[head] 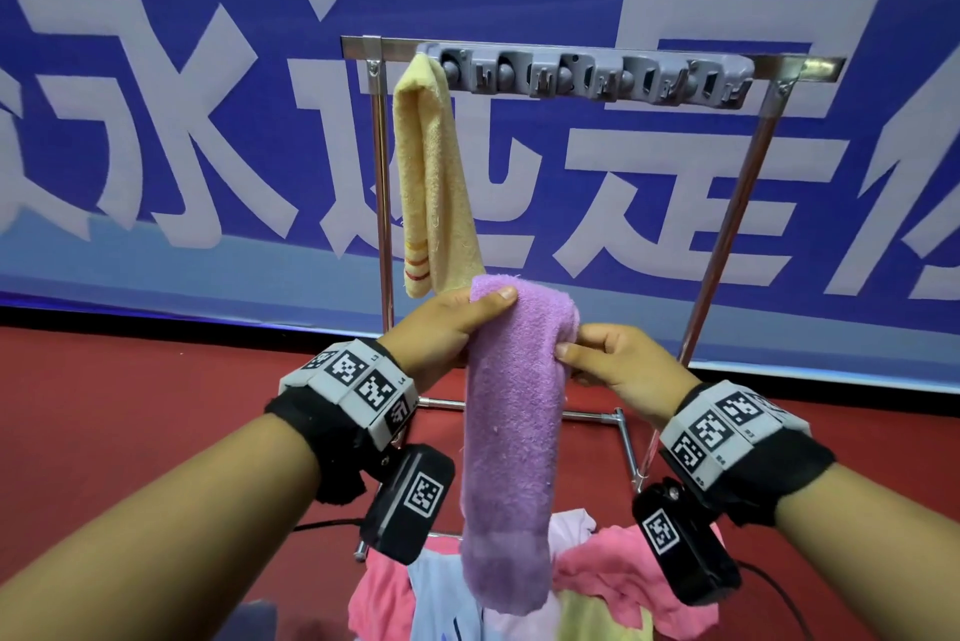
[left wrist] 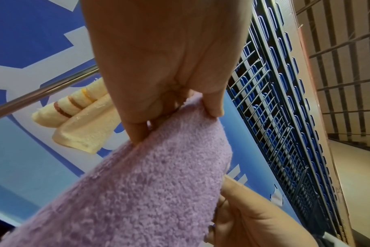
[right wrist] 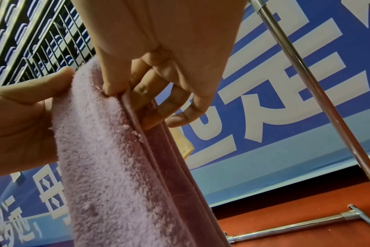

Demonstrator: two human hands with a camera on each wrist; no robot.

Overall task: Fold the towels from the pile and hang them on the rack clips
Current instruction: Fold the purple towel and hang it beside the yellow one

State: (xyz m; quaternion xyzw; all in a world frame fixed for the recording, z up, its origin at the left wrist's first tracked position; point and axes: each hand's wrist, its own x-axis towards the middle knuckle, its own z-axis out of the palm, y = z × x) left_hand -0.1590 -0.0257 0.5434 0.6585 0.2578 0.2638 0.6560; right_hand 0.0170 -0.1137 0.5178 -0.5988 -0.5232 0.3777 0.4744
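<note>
At six o'clock the pile still holds several towels. Above it, the left hand and right hand each pinch the folded purple towel, which hangs between them unclipped. At twelve o'clock the rack carries one yellow towel; the other clips look free, and nothing blocks them.

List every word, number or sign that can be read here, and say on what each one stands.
"永远是": big white characters on the blue banner; the tops are cropped, so this reading is only probable.
Fourth character, at the banner's right edge: cut off, unreadable.
Small white characters low on the banner: blurred.
Wrist markers: code squares only; their tiny labels are too small to read.
</note>
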